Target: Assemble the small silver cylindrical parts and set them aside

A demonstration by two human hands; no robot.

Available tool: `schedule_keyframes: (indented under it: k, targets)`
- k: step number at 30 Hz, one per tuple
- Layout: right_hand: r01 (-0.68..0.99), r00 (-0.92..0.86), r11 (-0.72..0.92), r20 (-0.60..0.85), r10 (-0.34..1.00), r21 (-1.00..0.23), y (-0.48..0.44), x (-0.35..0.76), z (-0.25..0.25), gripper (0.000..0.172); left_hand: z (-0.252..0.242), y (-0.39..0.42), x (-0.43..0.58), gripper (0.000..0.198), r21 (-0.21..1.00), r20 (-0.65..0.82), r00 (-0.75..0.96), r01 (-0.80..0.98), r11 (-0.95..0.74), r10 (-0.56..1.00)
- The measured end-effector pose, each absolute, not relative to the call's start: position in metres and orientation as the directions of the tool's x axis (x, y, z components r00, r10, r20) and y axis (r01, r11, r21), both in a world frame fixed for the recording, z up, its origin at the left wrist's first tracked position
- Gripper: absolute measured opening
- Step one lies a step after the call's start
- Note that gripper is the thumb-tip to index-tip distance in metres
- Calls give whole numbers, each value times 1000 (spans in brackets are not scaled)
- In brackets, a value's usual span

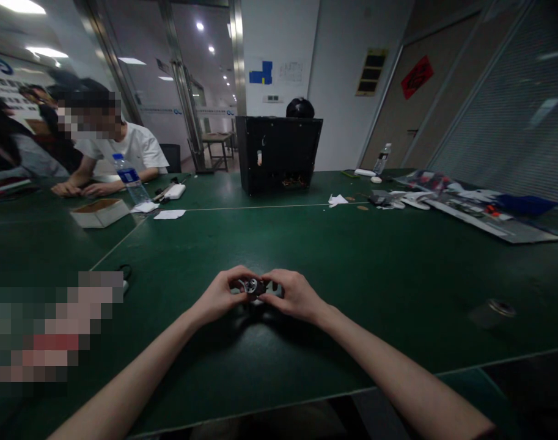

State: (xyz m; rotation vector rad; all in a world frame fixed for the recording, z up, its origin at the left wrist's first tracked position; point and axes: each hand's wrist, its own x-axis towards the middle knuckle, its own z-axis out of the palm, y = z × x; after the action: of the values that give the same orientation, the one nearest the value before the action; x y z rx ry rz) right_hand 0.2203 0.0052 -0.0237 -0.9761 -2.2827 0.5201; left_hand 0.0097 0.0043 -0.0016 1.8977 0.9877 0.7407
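Over the middle of the green table, both my hands grip a small dark round part with a silvery, holed end face. Its exact kind cannot be made out. My left hand pinches it from the left with thumb and fingers. On the other side, my right hand closes round it, fingers bent and thumb below. The hands nearly meet, and their fingers hide much of the part. A dark shadow lies on the tabletop beneath them.
A dark cylinder stands at right. Behind are a black box, an open carton, a water bottle and paper scraps. A cluttered board lies far right. A person sits back left; a blurred patch covers the near left.
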Motion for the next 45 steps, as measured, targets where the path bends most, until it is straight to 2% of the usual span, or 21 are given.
schedule_keyframes:
  k: [7,20,33,37,40,45]
  targets:
    - [502,-525,631,371,766,-592,4,219,-21,30,2,3,11,24,883,99,496,356,-306,863]
    - [542,-530,635,362,767,-551,6,219,-23,29,2,3,9,27,878,78,487,380,-292,870]
    - [562,-559,649,342,755,-513,7,217,-24,24,-3,5,6,29,851,111,509,395,-346,853]
    - [563,-588,660,321,743,-497,8,217,-26,27,-7,6,5,28,818,146,531,410,-404,835]
    - [565,-606,663,299,737,-490,9,218,-29,37,-9,6,5,27,797,152,534,432,-423,832]
    - [537,-578,659,339,743,-527,9,219,-26,47,-10,5,6,25,759,155,549,466,-455,821]
